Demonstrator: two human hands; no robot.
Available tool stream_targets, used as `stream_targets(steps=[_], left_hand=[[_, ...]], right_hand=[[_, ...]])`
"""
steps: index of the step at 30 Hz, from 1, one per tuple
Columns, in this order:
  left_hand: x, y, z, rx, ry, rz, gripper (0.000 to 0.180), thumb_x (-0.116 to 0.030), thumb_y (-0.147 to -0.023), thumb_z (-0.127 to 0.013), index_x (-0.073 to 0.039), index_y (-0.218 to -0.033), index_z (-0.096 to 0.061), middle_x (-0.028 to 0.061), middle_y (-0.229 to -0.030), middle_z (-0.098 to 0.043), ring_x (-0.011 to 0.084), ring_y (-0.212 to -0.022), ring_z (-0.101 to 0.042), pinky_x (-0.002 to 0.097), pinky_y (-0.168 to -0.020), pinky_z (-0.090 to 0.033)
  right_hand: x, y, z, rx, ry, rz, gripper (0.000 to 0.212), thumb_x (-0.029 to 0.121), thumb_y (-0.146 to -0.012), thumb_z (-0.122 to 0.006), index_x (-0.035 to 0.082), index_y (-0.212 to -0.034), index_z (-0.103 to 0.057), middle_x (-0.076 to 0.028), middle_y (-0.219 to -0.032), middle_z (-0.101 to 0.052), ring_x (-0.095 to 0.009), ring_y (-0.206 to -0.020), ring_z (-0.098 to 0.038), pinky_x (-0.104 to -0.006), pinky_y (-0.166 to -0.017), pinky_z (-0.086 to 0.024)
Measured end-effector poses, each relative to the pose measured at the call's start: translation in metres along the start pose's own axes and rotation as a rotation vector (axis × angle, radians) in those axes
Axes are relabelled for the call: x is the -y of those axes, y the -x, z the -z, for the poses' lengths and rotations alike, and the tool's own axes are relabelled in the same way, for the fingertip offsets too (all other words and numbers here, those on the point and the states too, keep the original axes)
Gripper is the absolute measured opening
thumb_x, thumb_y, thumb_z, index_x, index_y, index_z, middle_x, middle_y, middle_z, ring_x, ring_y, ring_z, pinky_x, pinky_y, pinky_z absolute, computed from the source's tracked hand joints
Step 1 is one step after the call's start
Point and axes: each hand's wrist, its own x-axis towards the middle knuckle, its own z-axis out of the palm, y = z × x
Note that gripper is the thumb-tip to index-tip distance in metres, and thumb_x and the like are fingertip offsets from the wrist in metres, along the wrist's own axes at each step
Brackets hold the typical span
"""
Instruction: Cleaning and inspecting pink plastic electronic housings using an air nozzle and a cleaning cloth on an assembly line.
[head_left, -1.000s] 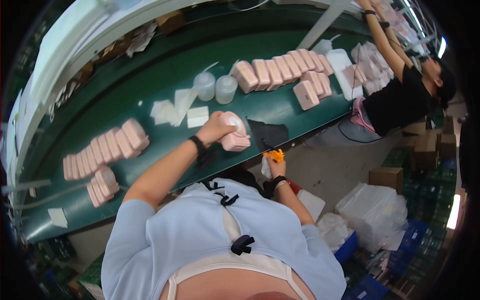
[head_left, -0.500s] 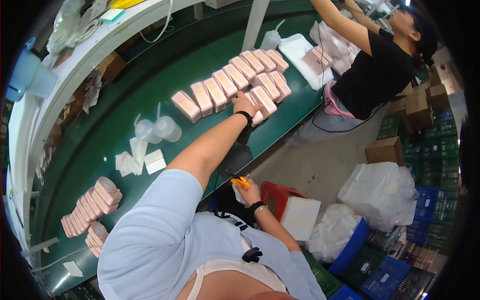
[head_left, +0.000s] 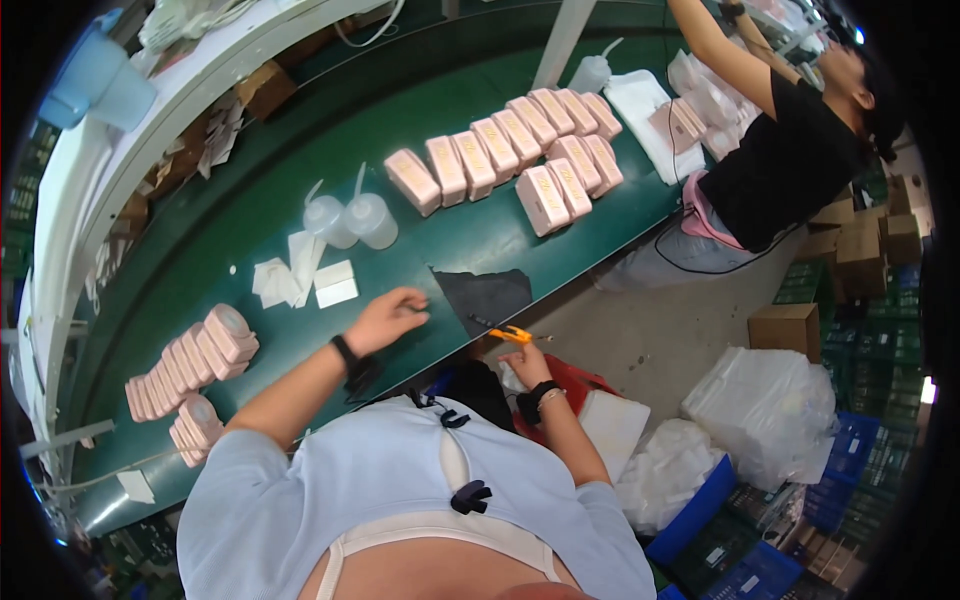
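Left of the black mat [head_left: 490,290], my left hand [head_left: 388,320] is empty and unclenched, while off its near edge my right hand [head_left: 527,366] grips an orange tool [head_left: 512,334], presumably keeping it handy.

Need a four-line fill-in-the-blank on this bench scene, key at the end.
1. The tool in the right hand has a black end and an ____ body.
2. The left hand holds ____.
3. The bench surface is coloured ____.
4. The co-worker at the right wears a top coloured ____.

Missing words: orange; nothing; green; black.
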Motion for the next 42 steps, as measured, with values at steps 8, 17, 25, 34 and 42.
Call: stream_targets(steps=[8,17,25,34,42], left_hand=[[0.035,0.177,0.069,-0.440,0.013,0.191,0.038,-0.009,-0.090,-0.068,-0.004,-0.125,-0.056,0.0062,-0.118,-0.063,0.0082,-0.091,-0.061,0.0224,-0.076,-0.049],[0.048,0.271,0.040,-0.761,0.234,0.335,0.037,-0.014,-0.091,-0.069,-0.001,-0.124,-0.057,0.0076,-0.116,-0.065,0.0105,-0.088,-0.061,0.0260,-0.078,-0.050],[0.054,0.299,0.052,-0.840,0.336,0.401,0.039,-0.017,-0.092,-0.068,-0.003,-0.127,-0.057,0.0052,-0.119,-0.063,0.0119,-0.099,-0.061,0.0264,-0.081,-0.050],[0.058,0.202,0.092,-0.574,0.160,0.199,0.049,-0.022,-0.085,-0.077,-0.001,-0.125,-0.057,0.0092,-0.116,-0.064,0.0164,-0.101,-0.064,0.0293,-0.084,-0.053],[0.071,0.053,0.085,-0.489,-0.661,-0.172,0.050,-0.014,-0.074,-0.079,-0.007,-0.119,-0.059,0.0151,-0.134,-0.054,0.0322,-0.127,-0.050,0.0489,-0.106,-0.040]], right_hand=[[0.032,-0.061,0.138,-0.582,0.107,0.284,0.036,0.009,-0.086,-0.074,0.001,-0.118,-0.060,-0.002,-0.081,-0.064,-0.012,-0.073,-0.058,-0.0264,-0.071,-0.050],[0.133,-0.200,0.164,-0.066,0.325,0.136,0.060,0.019,-0.079,-0.084,-0.009,-0.126,-0.057,-0.009,-0.105,-0.070,-0.016,-0.090,-0.063,-0.0296,-0.081,-0.051],[0.147,-0.202,0.177,-0.219,0.684,0.014,0.052,0.023,-0.081,-0.082,-0.005,-0.118,-0.060,-0.012,-0.110,-0.066,-0.019,-0.098,-0.062,-0.0312,-0.087,-0.049],[0.197,0.052,0.167,-0.830,-0.246,0.585,0.034,0.002,-0.094,-0.057,-0.001,-0.127,-0.051,-0.017,-0.133,-0.056,-0.024,-0.112,-0.060,-0.0355,-0.097,-0.050],[0.235,0.119,-0.021,-0.573,-0.500,0.315,0.020,0.015,-0.101,-0.057,0.003,-0.117,-0.059,-0.007,-0.112,-0.066,-0.015,-0.092,-0.064,-0.0302,-0.074,-0.053]])
